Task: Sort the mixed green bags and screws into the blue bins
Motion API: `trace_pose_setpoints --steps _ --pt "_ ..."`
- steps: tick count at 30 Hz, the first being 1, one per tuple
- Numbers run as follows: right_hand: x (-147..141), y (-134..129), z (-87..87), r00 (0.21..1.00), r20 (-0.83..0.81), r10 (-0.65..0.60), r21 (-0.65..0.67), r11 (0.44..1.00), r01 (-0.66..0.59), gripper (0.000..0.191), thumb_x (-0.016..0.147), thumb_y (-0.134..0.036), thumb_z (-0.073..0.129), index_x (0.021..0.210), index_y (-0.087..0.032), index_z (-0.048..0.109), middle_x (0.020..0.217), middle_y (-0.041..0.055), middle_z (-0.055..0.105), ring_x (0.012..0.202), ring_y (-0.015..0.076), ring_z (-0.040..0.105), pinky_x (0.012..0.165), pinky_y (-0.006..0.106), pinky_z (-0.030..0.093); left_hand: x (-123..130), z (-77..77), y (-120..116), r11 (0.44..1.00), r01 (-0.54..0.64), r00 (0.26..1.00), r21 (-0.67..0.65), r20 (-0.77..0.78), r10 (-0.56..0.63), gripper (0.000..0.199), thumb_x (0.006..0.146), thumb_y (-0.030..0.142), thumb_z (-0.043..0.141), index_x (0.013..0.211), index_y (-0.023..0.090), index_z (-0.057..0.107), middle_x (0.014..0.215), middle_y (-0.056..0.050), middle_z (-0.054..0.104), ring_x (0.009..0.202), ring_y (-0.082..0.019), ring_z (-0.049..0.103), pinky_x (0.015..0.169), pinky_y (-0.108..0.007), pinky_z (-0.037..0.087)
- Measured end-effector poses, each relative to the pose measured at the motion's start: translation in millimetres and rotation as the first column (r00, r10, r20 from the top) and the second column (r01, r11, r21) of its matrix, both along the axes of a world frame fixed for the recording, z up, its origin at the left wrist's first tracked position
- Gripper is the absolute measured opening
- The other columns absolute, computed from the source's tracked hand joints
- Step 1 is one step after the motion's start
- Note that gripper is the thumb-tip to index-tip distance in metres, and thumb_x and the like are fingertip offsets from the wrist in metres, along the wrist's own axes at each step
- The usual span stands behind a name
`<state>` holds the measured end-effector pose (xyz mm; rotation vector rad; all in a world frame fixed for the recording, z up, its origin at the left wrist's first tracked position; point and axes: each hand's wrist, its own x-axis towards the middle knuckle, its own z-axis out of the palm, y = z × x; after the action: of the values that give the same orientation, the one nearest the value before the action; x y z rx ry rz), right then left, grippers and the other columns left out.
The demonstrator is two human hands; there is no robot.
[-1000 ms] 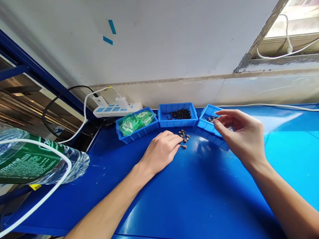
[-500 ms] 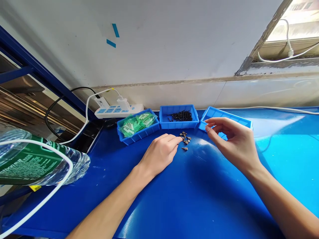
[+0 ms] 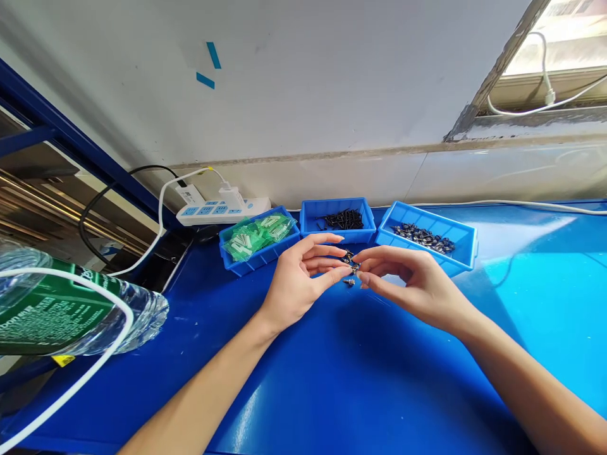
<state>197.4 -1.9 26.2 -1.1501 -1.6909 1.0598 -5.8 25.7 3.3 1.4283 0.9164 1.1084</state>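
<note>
My left hand (image 3: pixel 296 281) and my right hand (image 3: pixel 412 275) meet fingertip to fingertip over a small pile of short metal screws (image 3: pixel 349 254) on the blue table. My left thumb and fingers are pinched on a small screw. Bent inward beside it, my right thumb and index finger are drawn together; what lies between them is too small to make out. A loose screw (image 3: pixel 349 282) lies just below the fingertips. Behind my right hand stands a blue bin (image 3: pixel 467 249) of shiny screws. Dark, longer screws (image 3: pixel 346 219) fill part of the middle blue bin (image 3: pixel 313 206).
At left, a blue bin (image 3: pixel 258 260) holds green bags (image 3: pixel 260 234) with white parts. Behind it lies a white power strip (image 3: pixel 222 212) with cables. A large water bottle (image 3: pixel 71 309) and a white cable (image 3: pixel 128 316) occupy the left side. A wall rises behind.
My right hand has moved left and down from in front of the right bin to meet my left hand, uncovering that bin's screws. My left hand has lifted slightly and turned, its fingers spreading more.
</note>
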Motion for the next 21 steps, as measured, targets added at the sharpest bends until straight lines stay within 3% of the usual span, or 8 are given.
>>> trace_pose_setpoints --steps 3,6,10,13,15,18,21 --pt "-3 0 -1.2 0.994 -0.111 0.025 -0.114 0.993 -0.038 0.031 0.079 -0.048 0.084 0.089 -0.019 0.078 0.081 0.0059 0.081 0.074 0.0222 0.078 0.073 0.033 0.065 0 1.1 0 0.996 0.019 0.999 -0.087 0.037 -0.015 0.048 0.072 0.021 0.088 0.116 0.017 0.069 0.104 -0.007 0.081 0.087 -0.021 0.081 0.085 -0.032 0.068" --pt "-4 1 -2.4 0.987 -0.162 0.005 -0.195 0.980 -0.037 0.033 0.076 -0.048 0.086 0.087 -0.018 0.078 0.076 0.0060 0.080 0.075 0.0240 0.079 0.070 0.034 0.065 0 1.9 -1 0.997 0.035 0.999 -0.071 0.018 -0.033 0.047 0.074 0.024 0.089 0.116 0.017 0.069 0.104 -0.007 0.082 0.089 -0.022 0.081 0.084 -0.033 0.067" --pt "-1 2 0.1 0.987 -0.157 -0.032 -0.200 0.980 0.000 0.031 0.074 -0.047 0.088 0.081 -0.019 0.079 0.074 0.0062 0.081 0.072 0.0238 0.079 0.066 0.032 0.064 -2 1.2 -1 0.979 0.038 0.977 0.200 -0.211 0.005 0.018 0.089 0.024 0.077 0.106 0.019 0.074 0.103 -0.006 0.082 0.096 -0.021 0.079 0.090 -0.032 0.065" --pt "3 3 5.0 0.990 -0.101 -0.099 -0.120 0.989 0.087 0.029 0.070 -0.046 0.089 0.076 -0.020 0.078 0.070 0.0056 0.079 0.067 0.0234 0.077 0.061 0.031 0.062 -6 -4.2 1 0.871 0.161 0.875 0.464 -0.475 0.091 0.013 0.096 0.018 0.068 0.103 0.020 0.078 0.108 -0.007 0.082 0.104 -0.022 0.076 0.099 -0.038 0.061" --pt "7 4 8.1 0.981 -0.064 -0.185 -0.019 0.983 0.184 0.024 0.072 -0.043 0.086 0.073 -0.021 0.076 0.069 0.0045 0.077 0.064 0.0217 0.074 0.059 0.030 0.060 -8 -10.0 2 0.791 0.270 0.810 0.549 -0.574 0.122 0.014 0.096 0.015 0.067 0.102 0.020 0.079 0.107 -0.007 0.082 0.107 -0.024 0.075 0.099 -0.040 0.061" --pt "16 6 12.3 0.919 -0.026 -0.393 0.140 0.909 0.392 0.013 0.072 -0.033 0.079 0.068 -0.022 0.072 0.068 0.0023 0.074 0.060 0.0189 0.068 0.054 0.029 0.055 -10 -17.2 4 0.737 0.350 0.754 0.578 -0.641 0.144 0.016 0.096 0.012 0.066 0.098 0.019 0.079 0.102 -0.008 0.081 0.100 -0.023 0.074 0.092 -0.039 0.063" --pt "27 8 16.2 0.788 0.071 -0.611 0.255 0.775 0.578 0.010 0.070 -0.021 0.071 0.062 -0.025 0.066 0.061 0.0004 0.068 0.056 0.0184 0.062 0.051 0.030 0.049 -10 -18.8 3 0.739 0.359 0.727 0.570 -0.667 0.161 0.016 0.096 0.010 0.064 0.096 0.017 0.078 0.099 -0.009 0.081 0.095 -0.024 0.074 0.087 -0.040 0.065"
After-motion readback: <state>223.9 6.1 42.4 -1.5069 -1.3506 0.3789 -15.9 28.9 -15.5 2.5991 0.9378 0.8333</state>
